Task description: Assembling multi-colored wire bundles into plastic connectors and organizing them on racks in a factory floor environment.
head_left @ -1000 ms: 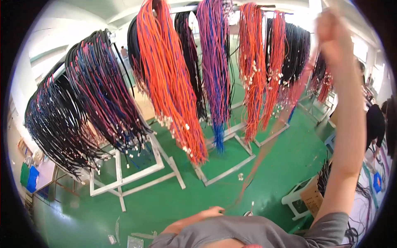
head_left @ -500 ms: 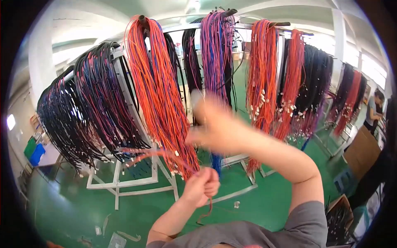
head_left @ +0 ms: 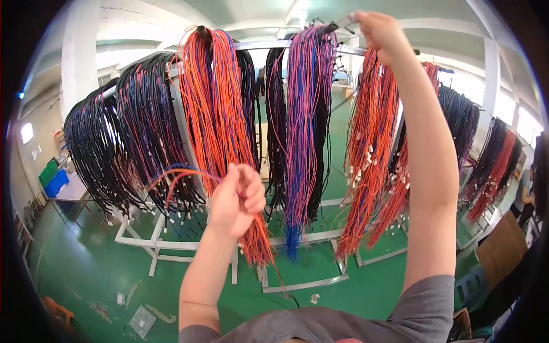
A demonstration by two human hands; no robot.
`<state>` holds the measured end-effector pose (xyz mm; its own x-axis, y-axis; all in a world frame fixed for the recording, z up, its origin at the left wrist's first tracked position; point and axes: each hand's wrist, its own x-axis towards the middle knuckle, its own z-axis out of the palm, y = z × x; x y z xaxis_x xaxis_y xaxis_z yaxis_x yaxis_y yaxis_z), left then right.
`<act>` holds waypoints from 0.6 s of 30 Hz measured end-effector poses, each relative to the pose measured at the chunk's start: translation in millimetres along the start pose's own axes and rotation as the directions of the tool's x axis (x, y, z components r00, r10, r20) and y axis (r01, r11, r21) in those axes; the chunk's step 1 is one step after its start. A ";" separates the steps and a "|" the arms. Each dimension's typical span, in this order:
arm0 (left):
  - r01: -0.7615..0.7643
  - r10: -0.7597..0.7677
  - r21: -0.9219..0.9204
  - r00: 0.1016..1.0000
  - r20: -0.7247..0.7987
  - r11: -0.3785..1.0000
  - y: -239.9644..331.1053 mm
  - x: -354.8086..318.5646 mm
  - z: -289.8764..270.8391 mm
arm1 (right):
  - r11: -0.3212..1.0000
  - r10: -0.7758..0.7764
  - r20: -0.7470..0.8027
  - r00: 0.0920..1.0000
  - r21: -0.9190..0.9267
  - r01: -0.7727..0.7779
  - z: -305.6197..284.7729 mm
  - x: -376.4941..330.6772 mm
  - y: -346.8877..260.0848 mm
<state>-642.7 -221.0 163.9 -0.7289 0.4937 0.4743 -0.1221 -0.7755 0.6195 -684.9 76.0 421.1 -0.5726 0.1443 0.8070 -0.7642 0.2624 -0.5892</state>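
Observation:
My left hand is closed round a few thin red and blue wires, whose loose ends curve out to the left. It is in front of a long orange, red and blue wire bundle draped over a rack peg. High on the right, my right hand is raised with its fingers pinched beside the dark tip of another peg. A thin strand shows at those fingertips, too small to name. From that peg hangs a pink, purple and blue wire bundle.
Black cable bundles hang at the left, and orange bundles with white connectors at the right. The rack's pale metal frame stands on the green floor. A blue bin rests on a table. Another person is at the far right.
My right hand has swung up and right from the middle to the peg tip. My left hand has risen and moved left, still holding wires. The view has shifted slightly.

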 end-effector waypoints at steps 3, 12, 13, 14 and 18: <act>0.031 -0.032 0.016 0.997 0.063 0.999 5.3 29.7 9.4 | 0.993 0.103 -0.105 0.989 -0.037 -0.108 1.9 5.2 5.5; 0.042 -0.035 0.245 0.999 -0.033 0.969 -4.4 118.5 18.9 | 0.869 0.476 0.147 0.867 -0.230 -0.438 -5.8 44.7 11.6; 0.055 -0.018 0.356 0.994 -0.107 0.933 -2.0 140.3 23.2 | 0.859 0.496 0.096 0.863 -0.201 -0.471 -1.9 46.5 16.6; 0.016 0.032 0.460 0.995 -0.095 0.888 1.0 162.9 28.3 | 0.860 0.495 0.101 0.863 -0.197 -0.470 1.7 46.7 22.1; -0.072 0.204 0.638 0.970 -0.135 0.766 11.3 242.5 52.5 | 0.830 0.557 0.187 0.809 -0.169 -0.532 7.3 50.3 47.7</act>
<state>-785.5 -89.4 318.7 -0.8226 0.2672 0.5019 0.3893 -0.3786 0.8397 -752.3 88.8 433.3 -0.9445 0.0847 0.3175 -0.2793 0.3022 -0.9114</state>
